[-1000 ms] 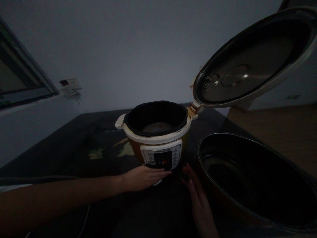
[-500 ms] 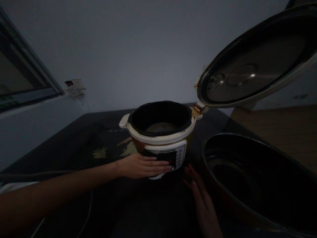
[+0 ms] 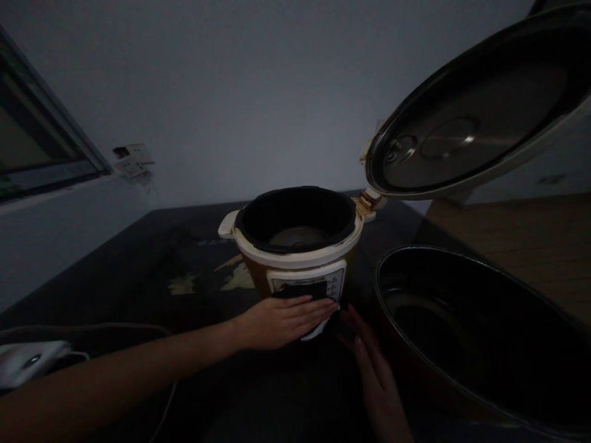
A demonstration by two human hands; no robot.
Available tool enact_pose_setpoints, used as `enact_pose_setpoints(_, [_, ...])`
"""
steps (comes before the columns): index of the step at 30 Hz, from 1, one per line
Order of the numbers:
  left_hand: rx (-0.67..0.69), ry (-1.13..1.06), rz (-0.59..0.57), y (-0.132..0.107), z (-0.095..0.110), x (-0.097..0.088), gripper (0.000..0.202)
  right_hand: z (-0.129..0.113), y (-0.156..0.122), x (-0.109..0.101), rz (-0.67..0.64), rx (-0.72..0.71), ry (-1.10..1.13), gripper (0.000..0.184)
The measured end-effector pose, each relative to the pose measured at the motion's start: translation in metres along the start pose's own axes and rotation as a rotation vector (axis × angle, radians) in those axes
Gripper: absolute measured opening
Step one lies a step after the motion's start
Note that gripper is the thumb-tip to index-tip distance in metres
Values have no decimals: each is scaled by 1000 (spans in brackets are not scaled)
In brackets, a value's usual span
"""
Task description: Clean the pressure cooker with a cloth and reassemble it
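My left hand (image 3: 286, 320) lies flat on the front control panel (image 3: 335, 286) of a white-and-brown electric cooker, its fingers stretched out together. A dark, ragged-edged patch (image 3: 300, 288) shows round the fingers; whether it is a cloth or the display I cannot tell. The cooker's body (image 3: 261, 264) stands upright, with a black inner pot (image 3: 295, 212) in it. Its round lid (image 3: 489, 117) is swung up to the right on a rusty-looking hinge (image 3: 368, 202). My right hand (image 3: 376, 375) is open, fingers slightly apart, just right of the cooker's lower front, and seems to hold nothing.
A large dark oval pot (image 3: 443, 252) stands close by my right hand. A white device (image 3: 34, 360) with a cable lies at the left. Behind the dark table (image 3: 152, 252) is a wall with sockets (image 3: 133, 159); a window (image 3: 41, 123) is at left.
My left hand has slid a little right and down across the panel. My right hand has barely moved. The view has shifted slightly, bringing more of the white device into sight.
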State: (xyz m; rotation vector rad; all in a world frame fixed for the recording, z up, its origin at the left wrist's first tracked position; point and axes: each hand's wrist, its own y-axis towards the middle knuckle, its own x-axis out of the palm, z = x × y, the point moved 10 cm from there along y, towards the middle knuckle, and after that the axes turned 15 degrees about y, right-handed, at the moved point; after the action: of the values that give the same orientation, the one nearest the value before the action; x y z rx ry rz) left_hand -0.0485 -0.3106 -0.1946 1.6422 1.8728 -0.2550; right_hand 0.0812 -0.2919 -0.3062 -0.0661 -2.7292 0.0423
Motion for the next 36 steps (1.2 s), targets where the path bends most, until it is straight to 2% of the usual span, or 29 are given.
enact_pose_setpoints(4, [83, -114, -38, -20, 33, 23, 43, 0, 1, 0, 2, -21, 17, 55])
enact_pose_setpoints(10, [95, -389, -139, -39, 45, 45, 41, -2, 0, 1, -12, -41, 29, 53])
enact_pose_setpoints(13, [114, -497, -185, -48, 38, 48, 44, -3, 0, 2, -13, -40, 37, 54])
enact_pose_setpoints(20, [179, -692, -266, -88, -3, 53, 57, 0, -1, 6, -6, 59, -8, 66])
enact_pose_setpoints(24, [80, -569, -297, -112, -26, 52, 60, 1, -2, 4, -2, 83, -31, 71])
enact_pose_setpoints(29, [-134, -204, -167, -127, -48, 46, 52, 3, -4, 4, 4, 99, -50, 70])
enact_pose_setpoints(32, [-222, -149, -148, -133, -45, 62, 52, 2, -4, 8, -17, 94, -66, 70])
enact_pose_setpoints(36, [-363, -254, -170, -137, -30, 90, 57, 0, -3, 9, -25, 66, -83, 67])
